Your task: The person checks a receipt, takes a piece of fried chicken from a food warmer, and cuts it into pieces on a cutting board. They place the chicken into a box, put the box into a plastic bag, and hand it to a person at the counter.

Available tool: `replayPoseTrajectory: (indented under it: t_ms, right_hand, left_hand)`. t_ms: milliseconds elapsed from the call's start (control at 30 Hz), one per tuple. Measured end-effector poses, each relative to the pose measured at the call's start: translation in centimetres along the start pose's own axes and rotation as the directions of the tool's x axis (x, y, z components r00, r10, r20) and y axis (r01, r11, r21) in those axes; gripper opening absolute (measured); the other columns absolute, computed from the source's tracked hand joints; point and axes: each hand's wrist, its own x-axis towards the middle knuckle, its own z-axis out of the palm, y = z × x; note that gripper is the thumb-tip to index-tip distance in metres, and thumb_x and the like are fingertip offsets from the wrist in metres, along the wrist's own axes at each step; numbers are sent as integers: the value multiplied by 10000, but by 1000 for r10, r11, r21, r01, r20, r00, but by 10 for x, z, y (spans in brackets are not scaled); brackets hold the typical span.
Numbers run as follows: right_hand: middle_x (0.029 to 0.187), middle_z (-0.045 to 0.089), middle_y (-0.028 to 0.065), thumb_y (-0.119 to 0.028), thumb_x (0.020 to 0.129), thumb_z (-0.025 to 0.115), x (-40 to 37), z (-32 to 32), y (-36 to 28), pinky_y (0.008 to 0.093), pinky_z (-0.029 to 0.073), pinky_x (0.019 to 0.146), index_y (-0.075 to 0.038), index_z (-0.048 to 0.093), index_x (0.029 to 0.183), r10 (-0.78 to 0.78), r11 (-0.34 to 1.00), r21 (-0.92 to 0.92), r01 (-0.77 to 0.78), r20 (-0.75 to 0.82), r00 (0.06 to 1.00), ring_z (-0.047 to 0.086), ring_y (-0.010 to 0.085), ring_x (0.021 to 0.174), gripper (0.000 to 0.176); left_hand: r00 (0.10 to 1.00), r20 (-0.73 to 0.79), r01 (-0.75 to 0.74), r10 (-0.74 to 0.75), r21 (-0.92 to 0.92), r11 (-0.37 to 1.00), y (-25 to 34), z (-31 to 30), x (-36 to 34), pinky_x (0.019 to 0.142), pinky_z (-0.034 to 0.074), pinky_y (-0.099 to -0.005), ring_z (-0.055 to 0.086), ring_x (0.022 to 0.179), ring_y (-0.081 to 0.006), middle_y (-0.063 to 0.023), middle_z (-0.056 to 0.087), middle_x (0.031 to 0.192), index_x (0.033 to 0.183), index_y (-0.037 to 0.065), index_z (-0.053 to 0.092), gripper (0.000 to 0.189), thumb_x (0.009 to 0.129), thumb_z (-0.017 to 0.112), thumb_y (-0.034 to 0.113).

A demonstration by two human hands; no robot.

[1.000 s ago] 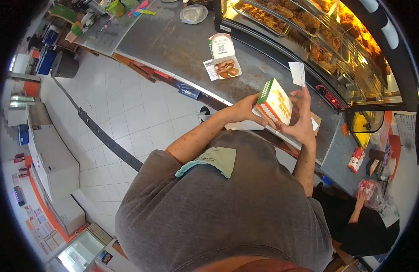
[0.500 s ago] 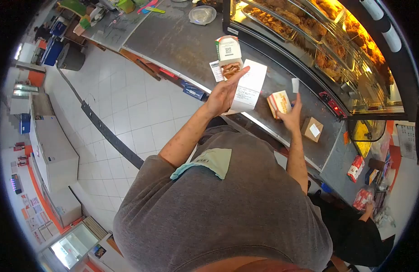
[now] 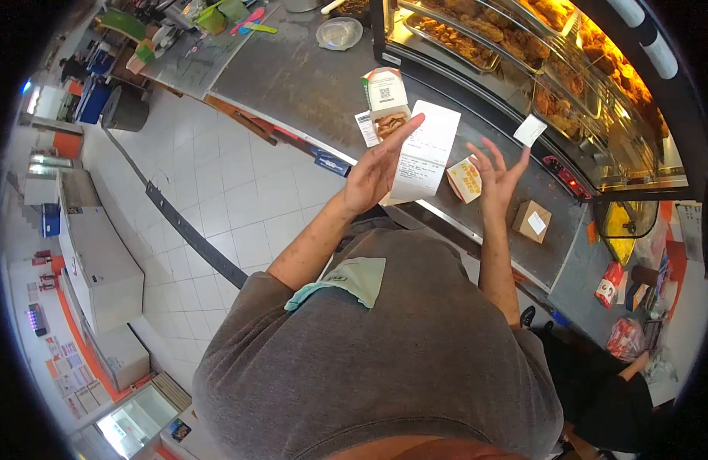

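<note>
A long printed receipt (image 3: 432,146) is held in my left hand (image 3: 375,175), its fingers closed along the paper's left edge. Behind it, an open-lidded carton (image 3: 384,90) with a QR code contains brown food (image 3: 390,123). My right hand (image 3: 498,180) has its fingers spread over the counter, with a small white label (image 3: 530,130) at one fingertip. Just left of that hand, partly behind the receipt, is a white box with orange print (image 3: 467,182). A brown box (image 3: 532,222) bearing a white label sits right of my right hand.
A lit glass cabinet (image 3: 515,54) with trays of fried food stands along the counter's far side. On the dark counter (image 3: 292,84) is a clear plastic container (image 3: 339,34). Red packets (image 3: 609,284) lie at the right, near a person in black (image 3: 599,391).
My right hand has let go of the orange-printed box, and its fingers have spread. The white label at its fingertip has moved up and right. The receipt has shifted slightly right with my left hand.
</note>
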Motion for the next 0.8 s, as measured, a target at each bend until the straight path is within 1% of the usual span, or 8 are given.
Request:
replayPoseTrajectory:
  t_ms: [33,167,400,433,467,567,700,800]
  right_hand:
    - [1173,542,259,-49,882,598,-1,11,-10,361,493,867,-135,-136,1428,-94,995,30,93,36,995,629,315,978,919]
    - [1145,557,262,7,843,628,-7,39,-31,351,508,841,-139,-109,1429,-161,972,187,140,104,981,615,306,1015,953]
    - [945,640,182,106,790,645,-8,72,-40,297,531,771,-92,-50,1419,-7,999,52,10,-55,998,643,208,888,958]
    - [911,646,168,106,797,637,-7,75,-41,295,529,772,-84,-38,1418,8,999,42,-6,-58,998,645,199,872,937]
    - [911,646,168,106,797,637,-5,76,-40,295,529,772,-84,-38,1418,4,999,39,-2,-62,998,645,199,872,937]
    - [915,644,174,115,797,626,-2,81,-35,289,526,768,-83,-35,1420,-20,998,60,21,-27,999,645,198,879,929]
    - [918,645,187,117,799,617,0,88,-36,300,525,773,-84,-36,1420,-9,999,42,9,-1,1000,647,200,876,923]
    - [917,645,194,118,798,616,0,89,-40,306,524,779,-85,-38,1421,-1,999,33,0,13,1000,649,206,882,926]
  left_hand:
    - [1000,-15,-1,1,24,1000,0,1,2,1127,172,-371,224,1387,-224,-122,207,1519,1464,-15,168,669,949,290,394]
    - [1000,5,6,-7,46,999,5,7,13,1131,153,-372,206,1396,-228,-115,195,1527,1467,-10,159,695,953,306,434]
    - [990,120,-110,72,348,931,20,-4,39,1135,96,-362,182,1402,-239,-144,225,1509,1460,-16,181,746,946,339,500]
    - [993,82,-98,80,247,964,21,-6,43,1128,139,-357,221,1389,-235,-160,254,1494,1453,-20,201,681,942,421,373]
    - [993,87,-99,80,243,965,24,-7,47,1128,139,-357,221,1389,-235,-160,254,1494,1453,-20,201,681,942,421,373]
    - [998,-13,-51,55,242,969,41,-6,66,1081,273,-336,336,1339,-232,-189,313,1459,1444,-10,216,696,799,474,-53]
    - [999,-28,-26,32,178,984,58,-11,88,961,426,-307,457,1252,-238,-206,345,1436,1448,33,213,720,774,438,-82]
    - [1000,2,-18,18,72,997,65,-12,100,946,446,-309,482,1223,-241,-207,351,1428,1442,25,216,703,780,431,-78]
